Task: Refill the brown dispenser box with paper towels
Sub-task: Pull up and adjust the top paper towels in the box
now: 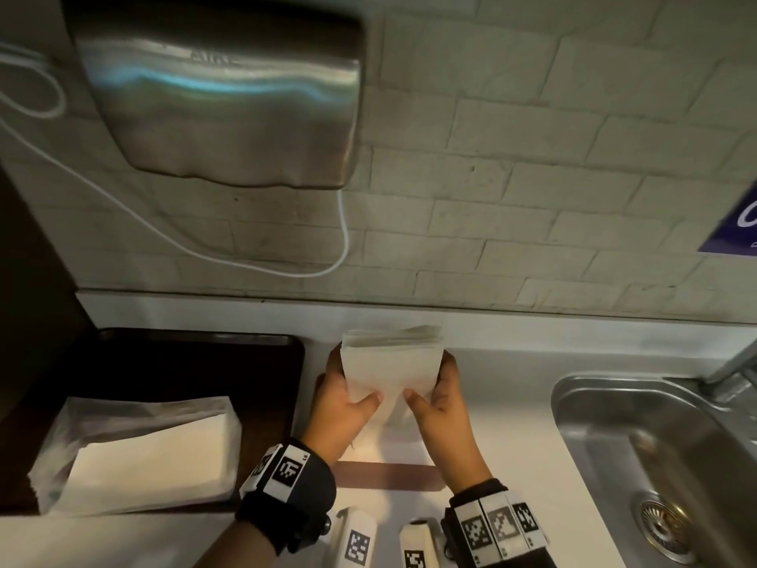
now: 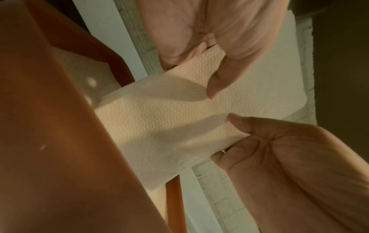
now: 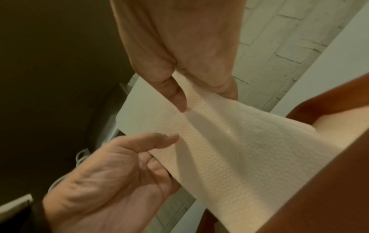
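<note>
I am holding a stack of paper towels between both hands, my left hand wrapped round its left edge and my right hand round its right edge, thumbs lying on the near face. The stack is standing over the brown dispenser box, which is sitting on the white counter just near my wrists, with the sink off to the right.

What I am judging as the risk: the near sheet is bowing loose under my thumbs, so if I am squeezing only the edges the middle sheets could slip out and fan across the counter. The stack could also catch on the box rim and crumple if I am lowering it askew. The sink is near enough that a dropped sheet might land wet.

The head view is showing the layout: a second pile of towels lying on a dark tray to the left, and a hand dryer on the far wall above. The left wrist view is giving what that hides: the embossed texture of the sheet, and the box's orange-brown wall close beside it. The right wrist view is showing the sheet running down into the box opening, though I cannot tell how full it is.
</note>
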The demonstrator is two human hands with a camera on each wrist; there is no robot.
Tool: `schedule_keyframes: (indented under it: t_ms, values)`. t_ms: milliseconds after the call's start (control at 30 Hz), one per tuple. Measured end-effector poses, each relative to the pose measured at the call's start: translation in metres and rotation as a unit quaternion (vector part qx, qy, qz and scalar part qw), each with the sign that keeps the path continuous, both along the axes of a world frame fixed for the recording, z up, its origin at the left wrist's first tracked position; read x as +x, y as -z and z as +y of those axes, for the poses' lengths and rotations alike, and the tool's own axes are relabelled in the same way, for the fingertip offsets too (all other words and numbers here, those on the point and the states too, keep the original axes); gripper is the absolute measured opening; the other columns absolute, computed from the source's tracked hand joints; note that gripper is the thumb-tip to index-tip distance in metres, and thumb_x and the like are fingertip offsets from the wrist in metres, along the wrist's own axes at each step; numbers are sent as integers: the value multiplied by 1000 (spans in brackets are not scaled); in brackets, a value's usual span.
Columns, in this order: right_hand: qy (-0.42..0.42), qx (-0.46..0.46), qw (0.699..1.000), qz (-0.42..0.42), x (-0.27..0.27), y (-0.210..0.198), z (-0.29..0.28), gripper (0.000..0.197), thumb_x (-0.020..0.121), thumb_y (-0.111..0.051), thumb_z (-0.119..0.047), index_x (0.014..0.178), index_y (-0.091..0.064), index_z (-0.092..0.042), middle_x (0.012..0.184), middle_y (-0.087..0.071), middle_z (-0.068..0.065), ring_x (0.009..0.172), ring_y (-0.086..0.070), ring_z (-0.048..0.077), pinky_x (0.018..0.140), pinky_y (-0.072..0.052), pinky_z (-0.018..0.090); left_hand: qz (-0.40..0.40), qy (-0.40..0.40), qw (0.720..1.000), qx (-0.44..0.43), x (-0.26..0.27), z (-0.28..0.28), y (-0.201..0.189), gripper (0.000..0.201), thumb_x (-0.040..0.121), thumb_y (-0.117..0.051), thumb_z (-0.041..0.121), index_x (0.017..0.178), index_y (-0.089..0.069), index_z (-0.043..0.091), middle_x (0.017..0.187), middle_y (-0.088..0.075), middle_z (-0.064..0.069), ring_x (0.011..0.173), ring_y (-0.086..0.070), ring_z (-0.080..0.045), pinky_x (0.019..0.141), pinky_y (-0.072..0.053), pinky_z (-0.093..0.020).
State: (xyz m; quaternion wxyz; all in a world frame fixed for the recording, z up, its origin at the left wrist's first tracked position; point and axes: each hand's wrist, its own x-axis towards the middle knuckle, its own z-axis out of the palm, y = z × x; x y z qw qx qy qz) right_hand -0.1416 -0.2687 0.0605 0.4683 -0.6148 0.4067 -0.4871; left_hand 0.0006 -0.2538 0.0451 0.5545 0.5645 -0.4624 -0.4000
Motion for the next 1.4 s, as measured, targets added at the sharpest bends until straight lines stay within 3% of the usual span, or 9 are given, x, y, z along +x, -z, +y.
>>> schedule_keyframes:
  t_ms: [67, 267, 500, 667, 767, 833, 1100, 1333, 1400]
  values:
    - [-5, 9, 1000, 1, 0, -1, 0, 51, 83, -53, 11, 105, -45, -34, 105, -58, -14, 95, -59, -11, 80, -48, 13, -2, 3, 1000, -5, -1, 1, 0, 59, 65, -69, 14, 121, -47, 17, 112, -63, -2, 108, -60, -15, 88, -47, -25]
    - [-22, 18, 998, -54, -3, -8, 3, 52, 82, -52, 15, 111, -47, -28, 113, -59, -3, 101, -60, -3, 89, -49, 17, 21, 24, 999, -30, 4, 5, -12, 53, 73, -67, -10, 99, -50, 33, 98, -61, 10, 93, -59, -3, 72, -48, -6]
    - [-26, 45, 996, -79, -4, -5, 6, 52, 83, -55, 12, 112, -47, -30, 123, -56, 2, 117, -53, 8, 100, -43, 21, 33, 77, 996, -15, 7, 7, -27, 48, 68, -70, -12, 105, -56, 17, 97, -63, 7, 94, -58, -3, 74, -48, -5]
    - [-77, 80, 989, -100, -10, -8, 3, 42, 78, -65, -5, 113, -52, -26, 114, -65, 0, 106, -63, 8, 90, -51, 23, 67, 97, 993, 4, 10, 8, -32, 38, 71, -66, -12, 95, -62, 17, 90, -65, 4, 79, -64, 0, 69, -52, -10]
    - [-79, 85, 991, -70, -14, -12, 2, 37, 82, -60, 2, 105, -55, -27, 109, -65, -5, 96, -63, -4, 81, -49, 11, 51, 119, 992, -12, 11, 8, -40, 43, 70, -65, -16, 108, -61, 4, 90, -67, 7, 80, -65, 7, 75, -51, -10]
    - [-73, 86, 992, -61, -15, -14, 3, 36, 82, -60, 4, 101, -56, -26, 102, -65, -7, 88, -64, -8, 74, -48, 7, 40, 131, 990, -31, 12, 8, -44, 43, 69, -65, -17, 101, -64, 11, 85, -73, 10, 88, -65, 3, 79, -50, -12]
    - [-88, 60, 988, -111, -20, -28, 2, 26, 79, -61, 2, 93, -65, -20, 89, -73, -5, 91, -66, 7, 80, -51, 19, 6, 114, 992, -51, 11, 9, -49, 34, 76, -63, -9, 87, -65, 23, 79, -72, 23, 83, -64, 7, 75, -48, -8]
    - [-101, 67, 974, -192, -18, -28, 1, 40, 57, -82, -35, 95, -72, -25, 94, -73, -2, 93, -66, 11, 80, -53, 22, 5, 80, 996, -29, 7, 8, -49, 30, 79, -64, -2, 96, -60, 22, 94, -69, 5, 87, -64, 0, 78, -50, -13]
    - [-100, 76, 974, -190, -16, -25, 0, 42, 72, -75, -32, 111, -63, -27, 108, -70, 4, 102, -65, 16, 82, -53, 25, 10, 80, 997, -21, 4, 10, -48, 31, 82, -62, 7, 109, -56, 21, 106, -65, -4, 98, -62, -12, 86, -51, -26]
